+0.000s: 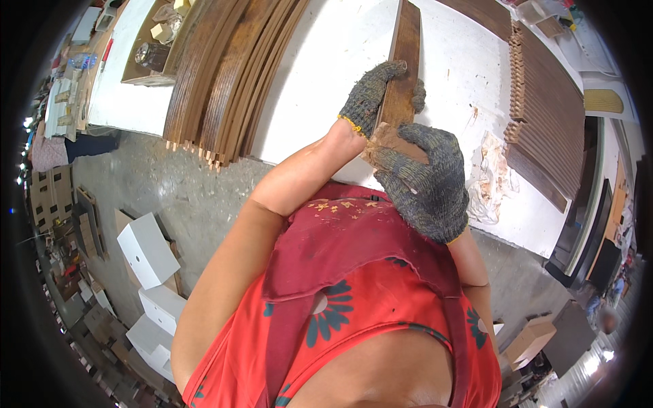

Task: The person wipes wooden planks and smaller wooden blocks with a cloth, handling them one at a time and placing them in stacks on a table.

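Your red shirt (391, 296) with its dark flower print is closest, and the maroon apron (360, 245) over it comes nearly up to the table's edge. Your right forearm is short in view, its elbow bent close to your side, and your gloved right hand (428, 177) sits palm down, fingers curled over a brown folded piece (403, 144), whether cloth or abrasive you cannot tell from here. That piece lies under those fingers, at the near end of the wooden strip (406, 42). Your left arm slants up and inward from its bent elbow; your gloved left hand (371, 95) grips the strip a little farther along, thumb on its upper face and fingertips showing past its right edge. From between your hands the strip runs away from you above the white table (309, 68). Crumpled clear plastic (491, 180) lies right of your right hand; beyond are a ribbed brown stack (547, 115) at right and long dark strips (228, 61) at left.
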Demonstrator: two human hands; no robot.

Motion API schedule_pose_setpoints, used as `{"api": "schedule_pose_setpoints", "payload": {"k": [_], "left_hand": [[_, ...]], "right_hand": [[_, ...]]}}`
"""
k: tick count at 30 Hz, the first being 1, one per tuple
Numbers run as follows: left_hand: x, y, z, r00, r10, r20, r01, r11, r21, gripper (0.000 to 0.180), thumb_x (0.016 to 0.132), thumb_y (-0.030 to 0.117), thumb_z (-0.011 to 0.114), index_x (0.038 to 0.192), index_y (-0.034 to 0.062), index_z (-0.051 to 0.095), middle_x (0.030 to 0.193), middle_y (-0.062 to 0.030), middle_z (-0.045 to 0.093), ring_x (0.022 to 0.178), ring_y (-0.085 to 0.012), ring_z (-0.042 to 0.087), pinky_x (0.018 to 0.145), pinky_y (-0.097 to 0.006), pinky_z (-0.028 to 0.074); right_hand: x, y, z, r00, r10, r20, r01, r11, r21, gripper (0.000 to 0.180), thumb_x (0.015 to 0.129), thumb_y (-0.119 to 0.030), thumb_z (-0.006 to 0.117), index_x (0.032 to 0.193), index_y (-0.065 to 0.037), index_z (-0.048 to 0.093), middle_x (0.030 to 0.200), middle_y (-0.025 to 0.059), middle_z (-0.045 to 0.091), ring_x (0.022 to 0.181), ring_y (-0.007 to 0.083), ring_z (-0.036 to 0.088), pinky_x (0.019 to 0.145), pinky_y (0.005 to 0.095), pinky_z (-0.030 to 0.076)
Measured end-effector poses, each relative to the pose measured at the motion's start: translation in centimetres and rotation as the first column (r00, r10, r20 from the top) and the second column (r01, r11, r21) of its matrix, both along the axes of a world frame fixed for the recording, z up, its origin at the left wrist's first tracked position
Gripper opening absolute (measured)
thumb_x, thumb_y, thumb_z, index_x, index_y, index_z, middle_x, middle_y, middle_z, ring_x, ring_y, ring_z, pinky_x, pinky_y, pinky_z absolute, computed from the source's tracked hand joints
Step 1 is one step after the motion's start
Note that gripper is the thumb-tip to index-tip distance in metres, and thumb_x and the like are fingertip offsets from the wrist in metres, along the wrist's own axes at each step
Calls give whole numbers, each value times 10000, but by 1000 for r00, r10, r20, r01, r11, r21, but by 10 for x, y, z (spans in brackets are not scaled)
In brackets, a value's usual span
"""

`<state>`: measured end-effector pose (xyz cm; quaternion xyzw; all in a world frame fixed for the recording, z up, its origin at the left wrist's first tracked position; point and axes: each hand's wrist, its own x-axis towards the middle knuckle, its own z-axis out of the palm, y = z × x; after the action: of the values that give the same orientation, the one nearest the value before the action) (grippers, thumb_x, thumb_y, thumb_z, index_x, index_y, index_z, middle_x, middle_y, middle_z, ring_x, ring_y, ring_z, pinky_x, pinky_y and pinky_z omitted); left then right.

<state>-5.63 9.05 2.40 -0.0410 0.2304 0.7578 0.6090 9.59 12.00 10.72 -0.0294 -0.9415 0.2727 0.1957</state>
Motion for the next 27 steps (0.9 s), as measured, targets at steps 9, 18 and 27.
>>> {"api": "schedule_pose_setpoints", "payload": {"k": [9, 18, 27], "left_hand": [[-6, 0, -12, 1000, 23, 20, -24, 999, 42, 342, 899, 206, 636, 1124, -24, 521, 949, -139, 606, 774, -231, 619, 706, -328, 560], [-8, -3, -19, 986, 144, -82, -145, 989, 2, 402, 934, 275, 586, 1197, -24, 528, 1044, -160, 639, 896, -238, 646, 772, -320, 572], [-10, -10, 1, 993, 90, -77, -91, 996, -10, 294, 925, 189, 597, 1133, -3, 516, 974, -196, 625, 837, -265, 652, 729, -357, 589]], "right_hand": [[24, 11, 7, 999, 8, 46, -16, 984, 179, 273, 740, -105, 639, 1012, -74, 639, 914, 104, 627, 828, 310, 606, 700, 433, 466], [53, 15, -8, 978, -208, 7, 208, 978, -27, 370, 712, -142, 745, 1078, -171, 696, 1127, 96, 611, 999, 326, 567, 869, 418, 459], [15, 3, -19, 999, -4, -36, 3, 1000, -29, 341, 773, -189, 700, 1114, -192, 678, 1171, 104, 590, 1074, 312, 546, 922, 457, 430]]}}
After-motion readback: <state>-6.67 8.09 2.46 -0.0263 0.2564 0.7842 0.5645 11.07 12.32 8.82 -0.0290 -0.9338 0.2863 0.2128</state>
